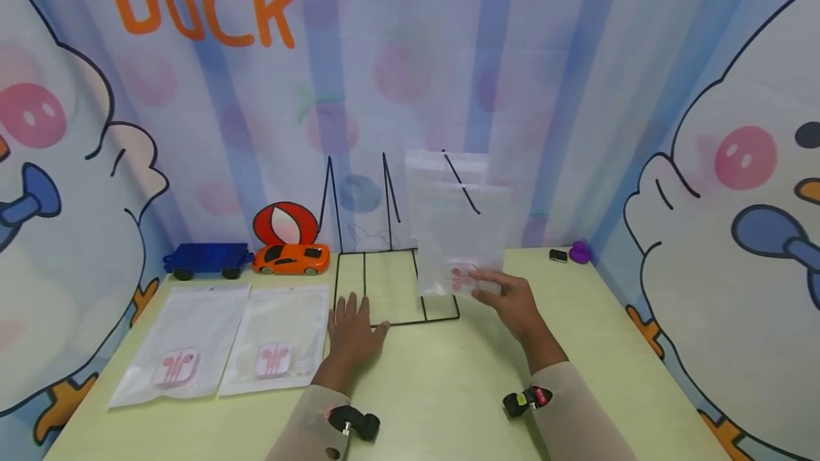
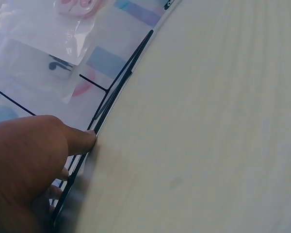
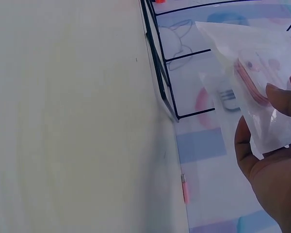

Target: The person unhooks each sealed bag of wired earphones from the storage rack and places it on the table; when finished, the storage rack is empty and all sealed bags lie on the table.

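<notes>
A black wire rack (image 1: 397,323) with upright hooks stands at the back of the table. My left hand (image 1: 352,338) rests over the front left of its base, fingers spread; in the left wrist view, the thumb (image 2: 80,141) touches the wire. On the rack's right hook hangs a clear-and-white plastic bag (image 1: 464,230) holding pink earphones in a case (image 3: 254,80). My right hand (image 1: 512,302) pinches its lower right part, thumb in front. Behind it, partly hidden, hangs another white bag (image 1: 423,164).
Two similar bags with pink earphones, one far left (image 1: 208,322) and one nearer the rack (image 1: 288,319), lie flat on the table. Behind them stand a blue toy trailer (image 1: 208,258) and an orange toy car (image 1: 291,260). A purple toy duck (image 1: 579,252) sits back right.
</notes>
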`<state>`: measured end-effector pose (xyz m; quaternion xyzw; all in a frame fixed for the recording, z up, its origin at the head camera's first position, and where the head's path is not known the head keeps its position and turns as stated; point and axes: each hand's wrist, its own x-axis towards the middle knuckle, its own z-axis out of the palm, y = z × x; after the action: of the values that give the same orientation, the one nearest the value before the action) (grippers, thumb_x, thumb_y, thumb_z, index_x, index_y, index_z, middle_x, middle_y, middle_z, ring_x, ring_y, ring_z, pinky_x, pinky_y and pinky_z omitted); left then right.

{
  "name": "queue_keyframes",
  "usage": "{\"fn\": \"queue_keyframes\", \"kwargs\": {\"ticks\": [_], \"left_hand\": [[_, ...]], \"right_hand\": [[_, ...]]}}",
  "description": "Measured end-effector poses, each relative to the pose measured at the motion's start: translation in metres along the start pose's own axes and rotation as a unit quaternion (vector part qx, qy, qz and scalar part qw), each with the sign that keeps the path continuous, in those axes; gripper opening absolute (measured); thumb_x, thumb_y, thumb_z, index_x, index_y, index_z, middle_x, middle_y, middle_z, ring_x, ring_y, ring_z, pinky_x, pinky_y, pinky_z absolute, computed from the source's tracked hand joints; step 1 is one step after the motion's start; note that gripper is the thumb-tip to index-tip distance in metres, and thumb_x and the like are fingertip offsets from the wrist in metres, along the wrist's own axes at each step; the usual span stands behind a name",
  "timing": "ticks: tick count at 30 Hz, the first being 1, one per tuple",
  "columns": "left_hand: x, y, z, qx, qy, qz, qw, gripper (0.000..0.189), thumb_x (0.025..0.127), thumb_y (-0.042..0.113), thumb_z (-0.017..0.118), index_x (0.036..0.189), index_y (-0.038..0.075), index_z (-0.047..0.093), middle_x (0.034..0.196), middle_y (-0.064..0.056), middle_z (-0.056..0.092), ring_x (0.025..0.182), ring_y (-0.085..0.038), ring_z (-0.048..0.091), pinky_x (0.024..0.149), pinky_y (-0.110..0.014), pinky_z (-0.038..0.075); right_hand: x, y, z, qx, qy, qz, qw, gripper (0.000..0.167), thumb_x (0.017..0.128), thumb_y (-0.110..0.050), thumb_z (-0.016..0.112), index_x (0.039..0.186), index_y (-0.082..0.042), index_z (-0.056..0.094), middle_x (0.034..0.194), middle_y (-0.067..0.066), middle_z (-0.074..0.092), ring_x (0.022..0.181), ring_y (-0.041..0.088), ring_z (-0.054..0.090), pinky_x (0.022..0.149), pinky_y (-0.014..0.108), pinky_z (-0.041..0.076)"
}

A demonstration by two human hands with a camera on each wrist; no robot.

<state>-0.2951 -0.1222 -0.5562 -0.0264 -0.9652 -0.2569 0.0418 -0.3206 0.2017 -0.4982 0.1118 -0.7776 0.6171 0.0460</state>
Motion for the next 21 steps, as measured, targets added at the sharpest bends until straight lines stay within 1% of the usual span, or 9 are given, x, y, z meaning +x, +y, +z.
{"fn": "queue_keyframes", "kwargs": {"ticks": [3,6,8,10,12,14,16,19,21], "left_hand": [[-0.001,0.0,-0.001,0.0,-0.001,-0.001,1.0,0.075,0.106,0.039,0.065,0.162,-0.006,0.044,0.174,-0.032,0.032,0.165,-0.055,0.022,0.133,-0.074,0.016],[-0.002,0.0,0.0,-0.004,-0.001,-0.002,1.0,0.075,0.105,0.039,0.065,0.162,-0.006,0.044,0.174,-0.032,0.032,0.164,-0.055,0.022,0.132,-0.075,0.016],[-0.002,-0.001,0.0,-0.008,-0.002,-0.004,1.0,0.075,0.105,0.038,0.065,0.162,-0.006,0.044,0.174,-0.032,0.031,0.165,-0.055,0.022,0.132,-0.075,0.015],[-0.002,-0.001,0.001,-0.011,-0.001,-0.004,0.9999,0.076,0.105,0.039,0.065,0.162,-0.006,0.044,0.174,-0.032,0.031,0.165,-0.055,0.022,0.132,-0.075,0.015],[-0.001,-0.001,0.001,-0.01,-0.002,-0.005,0.9999,0.075,0.105,0.039,0.064,0.162,-0.006,0.043,0.175,-0.032,0.031,0.165,-0.055,0.021,0.133,-0.074,0.014],[0.0,-0.001,0.001,-0.008,-0.003,-0.004,1.0,0.075,0.106,0.039,0.064,0.163,-0.005,0.043,0.175,-0.032,0.031,0.165,-0.054,0.021,0.133,-0.074,0.015],[0.0,-0.001,0.001,-0.003,-0.004,-0.002,1.0,0.075,0.106,0.039,0.064,0.163,-0.005,0.043,0.175,-0.031,0.031,0.165,-0.054,0.021,0.132,-0.075,0.015],[0.0,0.0,0.0,-0.004,-0.004,-0.002,1.0,0.075,0.106,0.039,0.064,0.163,-0.005,0.043,0.175,-0.032,0.031,0.165,-0.055,0.021,0.132,-0.075,0.015],[0.0,0.0,0.0,-0.004,-0.004,-0.002,1.0,0.075,0.106,0.039,0.064,0.163,-0.005,0.043,0.175,-0.032,0.03,0.165,-0.055,0.021,0.132,-0.075,0.015]], "right_hand": [[-0.006,0.0,-0.002,0.002,-0.002,-0.001,1.0,0.039,0.095,-0.006,0.083,0.134,-0.003,0.077,0.155,0.02,0.064,0.16,0.036,0.044,0.136,0.061,0.024],[-0.011,-0.002,-0.002,0.007,-0.003,-0.01,0.9999,0.04,0.094,-0.004,0.083,0.133,-0.001,0.077,0.153,0.021,0.065,0.159,0.036,0.046,0.135,0.059,0.026],[-0.014,-0.003,-0.002,0.003,-0.003,-0.014,0.9999,0.04,0.093,-0.004,0.084,0.132,-0.001,0.077,0.151,0.019,0.067,0.157,0.034,0.048,0.134,0.055,0.03],[-0.018,-0.006,-0.002,-0.008,-0.004,-0.017,0.9998,0.04,0.093,-0.005,0.084,0.132,-0.001,0.077,0.149,0.016,0.069,0.154,0.031,0.051,0.132,0.046,0.035],[-0.023,-0.007,-0.002,-0.013,-0.001,-0.015,0.9998,0.039,0.092,-0.005,0.084,0.131,-0.001,0.078,0.146,0.011,0.072,0.151,0.024,0.054,0.128,0.034,0.038],[-0.027,-0.008,-0.003,-0.01,0.001,-0.014,0.9999,0.039,0.092,-0.004,0.085,0.13,-0.001,0.078,0.142,0.003,0.075,0.146,0.013,0.057,0.122,0.023,0.038],[-0.032,-0.007,-0.004,0.0,0.001,-0.015,0.9999,0.038,0.092,-0.003,0.084,0.129,0.001,0.078,0.138,-0.005,0.077,0.139,0.001,0.058,0.118,0.015,0.037],[-0.038,-0.005,-0.006,0.011,-0.001,-0.022,0.9997,0.038,0.092,-0.002,0.084,0.129,0.004,0.077,0.13,-0.016,0.077,0.133,-0.01,0.057,0.114,0.009,0.037],[-0.041,-0.005,-0.007,0.011,-0.002,-0.029,0.9995,0.037,0.092,-0.002,0.084,0.128,0.004,0.077,0.13,-0.014,0.078,0.131,-0.011,0.058,0.113,0.009,0.038]]}}
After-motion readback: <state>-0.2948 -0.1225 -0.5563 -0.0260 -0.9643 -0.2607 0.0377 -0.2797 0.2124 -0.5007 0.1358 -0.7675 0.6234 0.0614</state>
